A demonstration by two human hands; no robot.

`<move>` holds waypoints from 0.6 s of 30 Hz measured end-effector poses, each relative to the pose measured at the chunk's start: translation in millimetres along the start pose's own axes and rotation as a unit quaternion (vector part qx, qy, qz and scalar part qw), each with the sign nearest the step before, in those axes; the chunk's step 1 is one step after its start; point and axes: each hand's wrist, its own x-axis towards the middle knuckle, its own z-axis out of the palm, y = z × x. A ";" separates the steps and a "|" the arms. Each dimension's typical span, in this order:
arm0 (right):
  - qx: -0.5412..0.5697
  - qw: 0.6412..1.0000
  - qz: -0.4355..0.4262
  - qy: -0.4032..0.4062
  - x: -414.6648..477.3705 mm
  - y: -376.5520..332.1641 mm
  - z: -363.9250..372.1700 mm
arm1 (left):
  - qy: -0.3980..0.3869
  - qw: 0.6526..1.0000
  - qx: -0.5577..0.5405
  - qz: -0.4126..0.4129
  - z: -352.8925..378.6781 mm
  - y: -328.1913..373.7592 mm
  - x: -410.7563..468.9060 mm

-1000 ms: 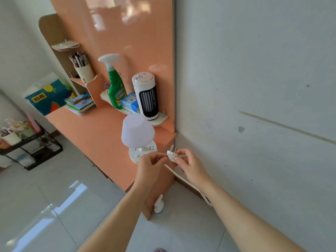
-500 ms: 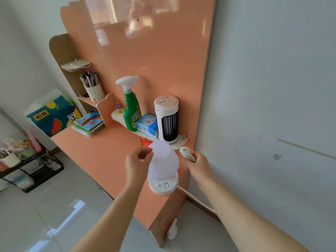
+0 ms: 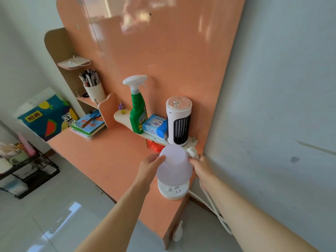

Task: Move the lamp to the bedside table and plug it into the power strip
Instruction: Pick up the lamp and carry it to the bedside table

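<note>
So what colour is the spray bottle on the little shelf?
The spray bottle is green with a white trigger head, clearest in the head view.

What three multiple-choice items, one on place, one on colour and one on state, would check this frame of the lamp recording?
1. Where does the lamp stand?
A. on the floor
B. at the near corner of the orange desk
C. on the small shelf

2. What colour is the spray bottle's body?
A. green
B. blue
C. red

3. What does the right hand hold?
A. nothing
B. a pen
C. the white plug

Key: 1 B, its round base sits at the desk's corner. 2 A, green body under a white trigger. 3 C, the plug sticks out above the fingers, with the cord trailing under the forearm.
</note>
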 end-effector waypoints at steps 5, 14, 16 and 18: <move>0.030 0.999 0.015 0.010 -5.4 2.4 0.4 | -0.023 0.999 -0.041 -0.022 0.1 3.2 0.2; 0.037 0.997 -0.011 0.063 -25.3 6.5 -38.9 | -0.070 0.997 -0.024 0.028 29.7 14.4 -10.3; 0.032 0.996 -0.016 0.083 -30.9 8.6 -54.3 | -0.089 0.995 -0.023 0.042 42.3 17.8 -18.0; 0.039 0.994 -0.016 0.099 -38.1 11.2 -72.4 | -0.109 0.993 -0.017 0.050 57.3 20.1 -26.4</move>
